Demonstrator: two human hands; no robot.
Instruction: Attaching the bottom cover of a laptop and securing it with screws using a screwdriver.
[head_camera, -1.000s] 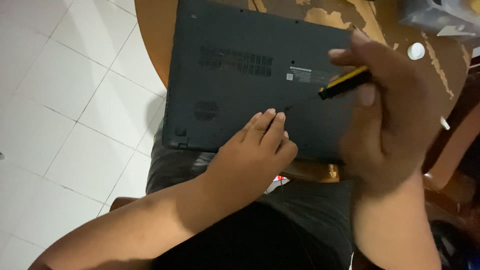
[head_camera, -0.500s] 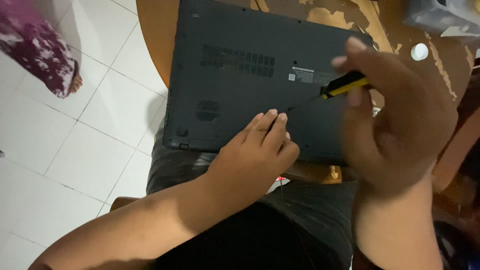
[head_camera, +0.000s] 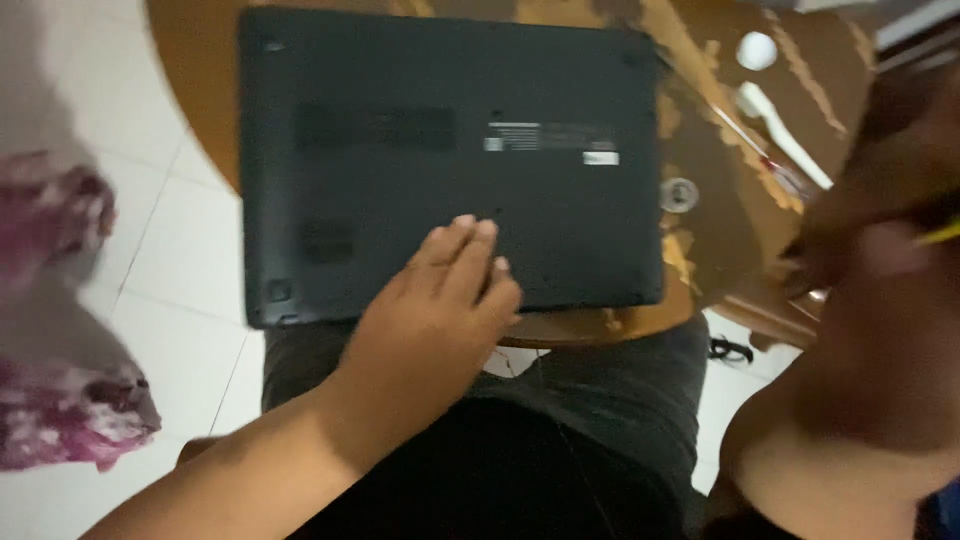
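Note:
A dark grey laptop (head_camera: 430, 150) lies bottom side up on a round brown wooden table (head_camera: 740, 230). My left hand (head_camera: 440, 300) rests flat on the laptop's near edge, fingers together and holding nothing. My right hand (head_camera: 880, 240) is blurred at the right edge, off the laptop and over the table's rim. It grips a screwdriver with a yellow handle (head_camera: 942, 233), of which only a sliver shows.
On the table right of the laptop lie a small round metal piece (head_camera: 678, 194), a white stick-shaped object (head_camera: 785, 135) and a small white disc (head_camera: 756, 50). Another person's purple patterned clothing (head_camera: 60, 330) is at the left over the white tiled floor (head_camera: 170, 270).
My right hand has pulled the screwdriver off the laptop and away to the right. The view shifted. The purple-clothed person came closer at the left. My left hand stayed put.

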